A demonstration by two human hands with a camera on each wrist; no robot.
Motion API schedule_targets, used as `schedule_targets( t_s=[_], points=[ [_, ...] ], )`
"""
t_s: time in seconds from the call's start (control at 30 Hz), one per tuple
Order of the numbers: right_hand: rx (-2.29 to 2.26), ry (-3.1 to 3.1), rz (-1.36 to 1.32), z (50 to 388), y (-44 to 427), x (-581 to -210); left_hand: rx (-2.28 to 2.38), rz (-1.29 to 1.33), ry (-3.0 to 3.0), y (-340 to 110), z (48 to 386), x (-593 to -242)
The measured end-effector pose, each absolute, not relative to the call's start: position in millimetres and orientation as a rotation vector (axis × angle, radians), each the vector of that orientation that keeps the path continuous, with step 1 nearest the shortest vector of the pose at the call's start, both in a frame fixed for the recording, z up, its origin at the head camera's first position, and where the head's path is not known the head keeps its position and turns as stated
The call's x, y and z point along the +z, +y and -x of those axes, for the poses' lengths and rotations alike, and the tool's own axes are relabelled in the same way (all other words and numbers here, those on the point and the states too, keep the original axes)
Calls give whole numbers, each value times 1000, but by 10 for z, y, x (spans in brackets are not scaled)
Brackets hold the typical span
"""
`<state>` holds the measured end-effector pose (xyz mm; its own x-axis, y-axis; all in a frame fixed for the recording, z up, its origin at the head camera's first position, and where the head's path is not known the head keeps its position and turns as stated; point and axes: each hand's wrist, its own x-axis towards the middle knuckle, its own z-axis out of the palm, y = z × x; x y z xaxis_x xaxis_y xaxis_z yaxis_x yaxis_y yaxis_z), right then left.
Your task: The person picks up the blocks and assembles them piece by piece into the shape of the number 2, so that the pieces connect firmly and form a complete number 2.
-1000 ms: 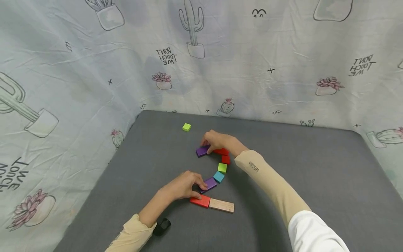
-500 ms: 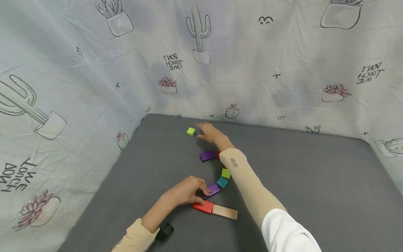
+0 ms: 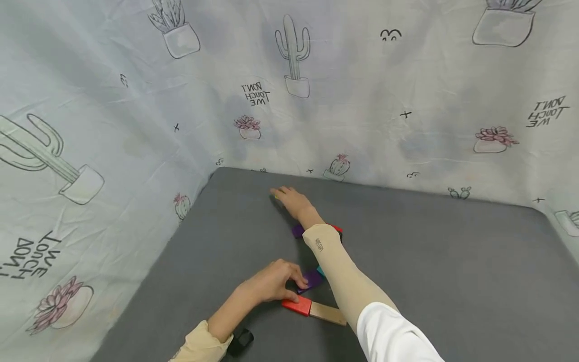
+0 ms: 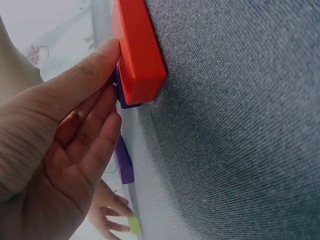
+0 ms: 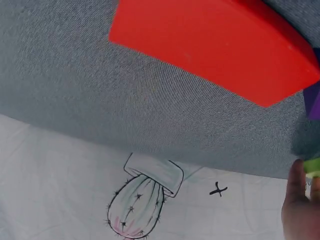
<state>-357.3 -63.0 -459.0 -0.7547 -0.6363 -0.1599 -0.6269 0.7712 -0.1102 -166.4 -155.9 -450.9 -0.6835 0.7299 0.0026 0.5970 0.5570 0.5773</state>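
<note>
My left hand (image 3: 271, 281) rests low over two blocks. Its thumb touches a red block (image 3: 296, 304), and the fingers, fairly straight, reach a purple block (image 3: 312, 280) beside it. A plain wooden block (image 3: 327, 313) lies end to end with the red one. Farther back, my right hand (image 3: 294, 202) is at a small yellow-green block (image 4: 134, 225), mostly covered by the hand in the head view. Its fingers reach out spread at that block in the left wrist view; a firm hold is not visible.
Under my right forearm show a second purple block (image 3: 297, 231), another red block (image 3: 338, 229) and a sliver of a teal block (image 3: 320, 270). The sleeve hides the rest of that curved row. A patterned cloth (image 3: 362, 100) hangs behind the grey table (image 3: 429, 261).
My right hand has let go of the far purple block and moved back and left to the yellow-green block. My left hand stays put. The head view has shifted slightly.
</note>
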Motion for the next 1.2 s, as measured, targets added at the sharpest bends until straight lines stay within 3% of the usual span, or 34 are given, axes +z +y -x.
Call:
schedule_targets(
  t_s=[0.3, 0.67, 1.2],
  points=[
    [-51, 2812, 1010, 3656, -558, -4535, 827, -1019, 2547, -1498, 1673, -4442],
    [-536, 2713, 887, 3689, -387, -4531, 848, -987, 2542, -1425, 1665, -4415],
    [-855, 2225, 1367, 3504, -129, -4294, 847, -957, 2544, -1354, 1729, -4344]
  ],
)
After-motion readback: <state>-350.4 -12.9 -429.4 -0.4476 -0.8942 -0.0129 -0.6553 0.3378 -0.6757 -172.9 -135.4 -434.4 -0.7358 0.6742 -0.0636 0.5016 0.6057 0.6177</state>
